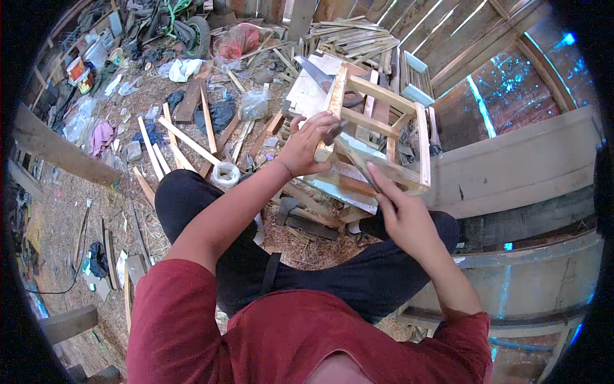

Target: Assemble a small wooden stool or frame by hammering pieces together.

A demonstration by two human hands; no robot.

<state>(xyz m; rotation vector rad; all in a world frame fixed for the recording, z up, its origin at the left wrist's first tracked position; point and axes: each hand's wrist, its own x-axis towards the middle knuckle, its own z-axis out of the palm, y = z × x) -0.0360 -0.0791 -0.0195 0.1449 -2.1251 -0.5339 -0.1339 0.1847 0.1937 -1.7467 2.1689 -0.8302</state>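
Observation:
A small frame of pale wooden bars (377, 121) stands on a low work surface in front of my knees. My left hand (310, 144) grips its near left corner, fingers laid over the upright board. In my right hand (400, 214) is a hammer (354, 158), held by its wooden handle. Its dark head is blurred and lies close beside my left fingers, at the frame's corner. Whether a nail is under the head, I cannot tell. A handsaw (313, 73) lies behind the frame's left side, its blade pointing up and left.
A small white tub (225, 174) stands by my left knee. Loose wood strips (192, 141) litter the ground on the left. Behind the frame is a pile of thin slats (355, 37). A plank wall (511, 173) closes off the right. A motorcycle-like wheel (194, 36) lies far back.

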